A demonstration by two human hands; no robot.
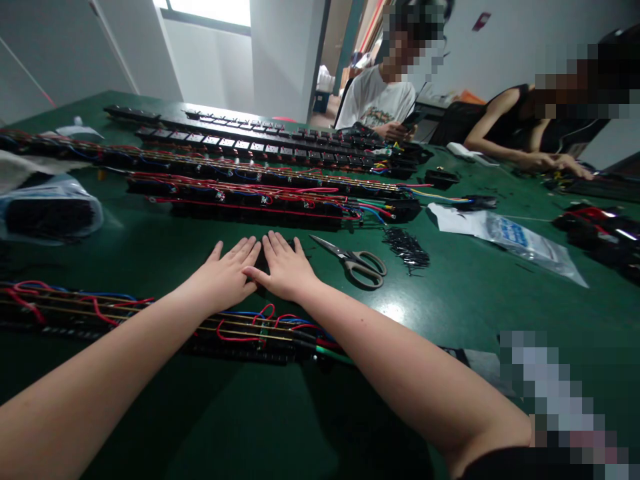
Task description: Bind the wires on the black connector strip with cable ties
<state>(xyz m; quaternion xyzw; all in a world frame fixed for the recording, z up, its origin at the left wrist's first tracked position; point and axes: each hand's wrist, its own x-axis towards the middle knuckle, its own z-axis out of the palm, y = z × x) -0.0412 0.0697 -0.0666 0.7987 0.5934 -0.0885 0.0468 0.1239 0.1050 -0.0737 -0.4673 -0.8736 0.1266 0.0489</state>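
Palms down, reaching with the left hand (233,270) and the right hand (287,270) past a long, narrow black strip assembly (240,330) with straight brass-coloured rods and looping red and blue wires, running crosswise under both forearms. Resting just beyond it on the smooth, dark green tabletop (210,413), spreading open, nearly straight fingers; meeting along the thumb sides, gripping nothing visible, and partly covering something dark, too hidden to name.

Lying just to the right of the right hand, and so nearer to it than to the left: steel scissors (344,254) with grey oval handles. Slanting along their long axis, pointing slim, tapering tips away from the body and leftward, bringing the tips close to the right fingers and the handles rightward and nearer the body. Scattering loosely beside the handles: a heap of thin black slivers (407,250).

Stretching crosswise beyond the fingertips: wired black strips (280,193), bristling with red, blue and green leads. Crinkling toward the right, a clear plastic bag (530,243) with blue print. Lining up toward the tabletop's far edge: black strips with glossy square tiles (235,143). Sitting beyond: a person in a white T-shirt (380,100).
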